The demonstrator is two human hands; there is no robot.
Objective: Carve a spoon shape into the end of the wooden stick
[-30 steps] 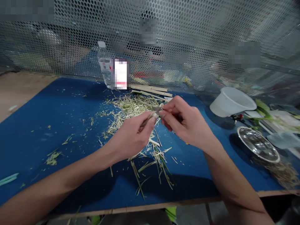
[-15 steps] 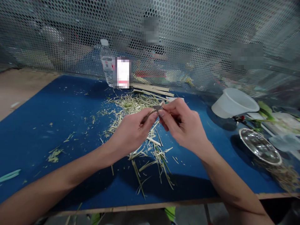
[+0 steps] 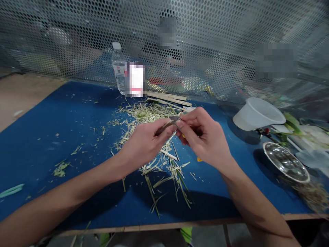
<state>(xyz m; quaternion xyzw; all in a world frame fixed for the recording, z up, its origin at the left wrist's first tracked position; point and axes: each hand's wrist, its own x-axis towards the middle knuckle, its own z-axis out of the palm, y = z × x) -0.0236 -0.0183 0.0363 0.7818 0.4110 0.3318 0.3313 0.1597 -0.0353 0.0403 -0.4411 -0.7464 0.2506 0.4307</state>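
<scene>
Over the middle of the table, my left hand [image 3: 144,140] is closed, thumb and forefinger pinching a narrow grey-brown strip [image 3: 166,127]. The strip's far end has a flat dark grey part [image 3: 174,118]; I cannot make out its exact kind. My right hand [image 3: 205,137] is closed too, fingertips pressed on that same end, with a small pale tip showing just beyond. Bits of something yellow [image 3: 199,159] peek out under the right palm; the rest of it is hidden. Beneath both hands lies a heap of pale green-white shavings [image 3: 144,113].
A water bottle [image 3: 119,70] and a blurred bright screen [image 3: 136,79] stand at the back by the perforated metal sheet [image 3: 218,31]. Pale flat strips [image 3: 169,96] lie nearby. Rightward are a white plastic tub [image 3: 257,115], a steel bowl [image 3: 285,161] and dry fibres [image 3: 313,193].
Both hands keep their pinch on the strip, and more of its dark end shows. Yellow bits now show beneath my right hand. The whole view has shifted slightly.
</scene>
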